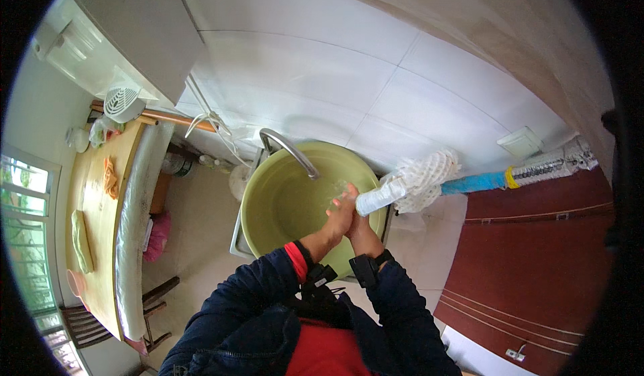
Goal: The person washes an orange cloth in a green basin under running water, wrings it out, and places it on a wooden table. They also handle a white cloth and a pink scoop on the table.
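My left hand (340,218) and my right hand (358,224) are pressed together, palm against palm, over the right side of a large yellow-green plastic tub (279,210). Nothing shows between them, though their overlap hides the palms and some fingers. A curved metal faucet (291,149) reaches over the tub from the back, its spout end left of and above my fingers. Clear water (338,191) seems to splash around the fingertips. Just right of my hands ends a white-wrapped tube (380,198).
The tube joins white foam netting (425,180) and a pipe wrapped in blue tape (473,183). Beneath the tub is a metal sink edge (241,237). At left, a wooden table (98,225) holds an orange cloth (110,178) and a green cloth (82,241). A chair (86,326) stands nearby.
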Motion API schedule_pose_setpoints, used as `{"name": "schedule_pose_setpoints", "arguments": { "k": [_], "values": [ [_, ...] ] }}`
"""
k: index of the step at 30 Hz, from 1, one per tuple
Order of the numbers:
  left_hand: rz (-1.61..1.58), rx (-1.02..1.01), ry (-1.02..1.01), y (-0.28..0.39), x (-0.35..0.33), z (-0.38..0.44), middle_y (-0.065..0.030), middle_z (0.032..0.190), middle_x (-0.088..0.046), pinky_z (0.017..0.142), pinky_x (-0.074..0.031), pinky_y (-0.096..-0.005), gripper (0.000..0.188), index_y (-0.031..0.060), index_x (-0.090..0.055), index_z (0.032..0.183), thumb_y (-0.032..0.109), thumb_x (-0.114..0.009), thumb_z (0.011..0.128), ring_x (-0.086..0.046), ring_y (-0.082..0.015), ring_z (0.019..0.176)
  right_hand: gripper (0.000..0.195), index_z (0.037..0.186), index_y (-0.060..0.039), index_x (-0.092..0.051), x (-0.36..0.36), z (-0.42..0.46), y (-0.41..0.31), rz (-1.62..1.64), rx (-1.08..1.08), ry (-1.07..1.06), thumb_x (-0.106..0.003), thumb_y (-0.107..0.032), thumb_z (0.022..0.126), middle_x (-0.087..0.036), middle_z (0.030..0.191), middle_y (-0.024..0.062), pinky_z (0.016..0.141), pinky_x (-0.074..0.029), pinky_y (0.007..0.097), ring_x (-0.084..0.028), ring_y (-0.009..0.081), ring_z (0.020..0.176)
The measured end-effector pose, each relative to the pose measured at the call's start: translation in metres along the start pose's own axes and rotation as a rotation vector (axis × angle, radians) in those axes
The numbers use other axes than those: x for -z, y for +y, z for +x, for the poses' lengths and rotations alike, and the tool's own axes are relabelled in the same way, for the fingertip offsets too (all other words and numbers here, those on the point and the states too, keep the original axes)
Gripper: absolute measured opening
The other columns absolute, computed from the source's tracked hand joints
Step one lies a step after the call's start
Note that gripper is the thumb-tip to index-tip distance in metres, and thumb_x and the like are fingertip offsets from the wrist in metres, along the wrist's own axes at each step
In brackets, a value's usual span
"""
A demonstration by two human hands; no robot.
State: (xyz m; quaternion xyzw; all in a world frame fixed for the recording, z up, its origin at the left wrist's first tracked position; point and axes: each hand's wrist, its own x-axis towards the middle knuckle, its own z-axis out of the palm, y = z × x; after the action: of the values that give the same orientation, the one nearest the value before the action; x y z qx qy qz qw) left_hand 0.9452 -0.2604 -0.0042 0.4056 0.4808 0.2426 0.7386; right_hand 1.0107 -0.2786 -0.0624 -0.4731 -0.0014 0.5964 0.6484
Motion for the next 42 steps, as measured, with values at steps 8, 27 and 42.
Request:
{"name": "schedule_pose_setpoints", "arguments": {
  "k": [8,27,42],
  "values": [
    [-0.564,0.186,-0.061,0.048,0.010,-0.004,-0.0038,0.083,-0.060,0.068,-0.047,-0.0308,0.017,0.0078,-0.060,0.088,0.020,-0.048,0.093,-0.057,-0.0168,0.076,0.020,0.095,-0.0070,-0.062,-0.031,-0.028,-0.029,0.356,0.108,-0.174,-0.058,-0.026,0.090,-0.065,0.092,0.0047,0.081,-0.048,0.0311,-0.060,0.0183,0.086],
    [-0.834,0.354,-0.450,0.030,0.017,0.029,-0.0116,0.109,-0.061,0.097,-0.040,-0.0414,0.033,0.0029,-0.054,0.110,0.025,-0.034,0.099,-0.055,-0.0271,0.103,0.033,0.120,-0.0067,-0.054,-0.058,-0.062,-0.048,0.180,0.180,-0.118,-0.058,-0.024,0.092,-0.062,0.108,0.0070,0.089,-0.047,0.0330,-0.059,0.0188,0.100],
    [-0.664,0.326,-0.390,0.038,0.017,0.028,-0.0150,0.112,-0.062,0.095,-0.043,-0.0423,0.047,-0.0014,-0.052,0.118,0.031,-0.026,0.097,-0.058,-0.0291,0.103,0.018,0.097,-0.0034,-0.058,-0.033,-0.030,-0.039,-0.779,0.619,-0.085,-0.064,-0.018,0.089,-0.060,0.088,0.0029,0.071,-0.047,0.0288,-0.056,0.0136,0.080]
  ]
}}
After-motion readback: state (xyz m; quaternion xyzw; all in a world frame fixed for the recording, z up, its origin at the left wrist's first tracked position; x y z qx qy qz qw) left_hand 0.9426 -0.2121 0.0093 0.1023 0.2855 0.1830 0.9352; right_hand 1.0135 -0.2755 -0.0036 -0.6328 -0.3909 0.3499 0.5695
